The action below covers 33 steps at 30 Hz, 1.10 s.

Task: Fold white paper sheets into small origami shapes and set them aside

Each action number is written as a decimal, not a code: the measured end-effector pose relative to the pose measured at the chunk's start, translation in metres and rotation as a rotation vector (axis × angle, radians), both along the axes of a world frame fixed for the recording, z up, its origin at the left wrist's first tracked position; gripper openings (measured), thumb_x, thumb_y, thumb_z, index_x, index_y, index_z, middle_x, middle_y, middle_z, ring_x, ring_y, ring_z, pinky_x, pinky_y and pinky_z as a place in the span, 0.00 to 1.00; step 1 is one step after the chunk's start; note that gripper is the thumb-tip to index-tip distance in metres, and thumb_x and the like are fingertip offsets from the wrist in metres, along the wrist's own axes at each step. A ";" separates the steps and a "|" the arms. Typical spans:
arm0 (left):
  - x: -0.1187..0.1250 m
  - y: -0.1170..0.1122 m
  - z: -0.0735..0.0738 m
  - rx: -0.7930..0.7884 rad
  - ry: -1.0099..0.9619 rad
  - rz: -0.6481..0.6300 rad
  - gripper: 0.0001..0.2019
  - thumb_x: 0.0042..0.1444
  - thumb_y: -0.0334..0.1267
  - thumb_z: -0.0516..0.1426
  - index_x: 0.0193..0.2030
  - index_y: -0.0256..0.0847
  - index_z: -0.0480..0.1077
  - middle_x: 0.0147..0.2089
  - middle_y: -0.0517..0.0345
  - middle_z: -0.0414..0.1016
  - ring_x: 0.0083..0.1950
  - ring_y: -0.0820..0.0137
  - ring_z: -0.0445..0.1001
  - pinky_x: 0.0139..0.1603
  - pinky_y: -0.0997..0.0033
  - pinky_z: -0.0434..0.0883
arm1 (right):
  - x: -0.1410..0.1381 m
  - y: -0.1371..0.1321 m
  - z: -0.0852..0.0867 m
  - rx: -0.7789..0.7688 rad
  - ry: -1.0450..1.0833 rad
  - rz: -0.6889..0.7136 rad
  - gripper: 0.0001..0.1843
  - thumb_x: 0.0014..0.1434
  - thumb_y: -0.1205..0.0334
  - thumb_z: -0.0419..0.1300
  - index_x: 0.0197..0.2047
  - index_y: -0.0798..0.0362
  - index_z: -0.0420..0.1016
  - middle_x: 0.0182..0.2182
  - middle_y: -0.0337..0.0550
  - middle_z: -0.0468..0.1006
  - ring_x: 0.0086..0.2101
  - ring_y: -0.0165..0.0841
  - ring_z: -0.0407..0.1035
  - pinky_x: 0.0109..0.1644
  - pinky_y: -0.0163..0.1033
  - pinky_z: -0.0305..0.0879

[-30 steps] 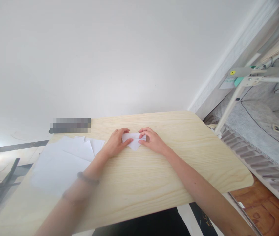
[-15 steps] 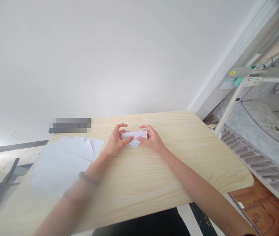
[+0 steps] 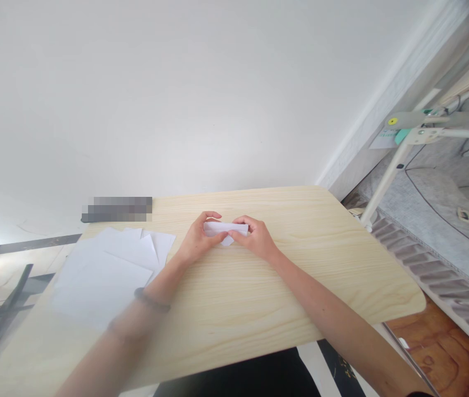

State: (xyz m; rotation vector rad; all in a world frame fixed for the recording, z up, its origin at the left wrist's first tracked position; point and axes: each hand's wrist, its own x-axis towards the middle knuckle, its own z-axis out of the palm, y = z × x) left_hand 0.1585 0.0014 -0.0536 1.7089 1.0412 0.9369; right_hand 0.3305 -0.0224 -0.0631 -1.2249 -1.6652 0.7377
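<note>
Toward the far edge of the table (image 3: 321, 259), roughly midway along it, sits the folded paper (image 3: 225, 227), pinched between both my hands. My left hand (image 3: 195, 242) is closed on its left end, thumb in front and fingers curled over the top, and my right hand (image 3: 260, 240) is clamped on the right end the same way. It looks like it weighs basically nothing. I'd guess it's floppy where it's a single layer and a bit stiffer along the doubled-up folds, and it'll crease or tear if I squeeze carelessly. It's probably slick enough to skate on the wood too, so a light fingertip pinch at the ends and along the folded edges seems like the sane grip. Hard to make out: my fingers cover both ends, only a little point pokes down between my thumbs, and I can't tell how many layers there are or whether it's touching the table. The loose sheets (image 3: 106, 270) near the left edge overlap, so no idea how many. The dark thing (image 3: 116, 209) at the far left corner is just a blur.
</note>
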 end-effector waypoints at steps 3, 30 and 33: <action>-0.001 -0.001 0.002 0.024 0.038 -0.003 0.21 0.44 0.42 0.59 0.44 0.39 0.61 0.33 0.59 0.71 0.26 0.76 0.65 0.27 0.78 0.62 | -0.001 -0.001 0.002 0.031 -0.008 0.014 0.08 0.47 0.60 0.58 0.32 0.54 0.69 0.27 0.37 0.72 0.27 0.27 0.64 0.30 0.31 0.59; -0.009 0.003 0.000 0.117 0.080 0.060 0.17 0.46 0.42 0.56 0.43 0.39 0.61 0.31 0.58 0.73 0.31 0.72 0.70 0.31 0.75 0.64 | 0.016 0.004 0.005 -0.017 -0.020 0.015 0.11 0.46 0.56 0.59 0.32 0.53 0.72 0.29 0.39 0.74 0.29 0.30 0.67 0.33 0.35 0.61; -0.010 0.003 0.001 0.067 0.065 0.037 0.17 0.47 0.42 0.56 0.43 0.38 0.62 0.33 0.56 0.75 0.30 0.72 0.70 0.30 0.76 0.63 | 0.020 0.005 0.005 -0.041 0.000 0.035 0.11 0.46 0.56 0.59 0.33 0.53 0.71 0.30 0.39 0.74 0.29 0.30 0.67 0.33 0.35 0.62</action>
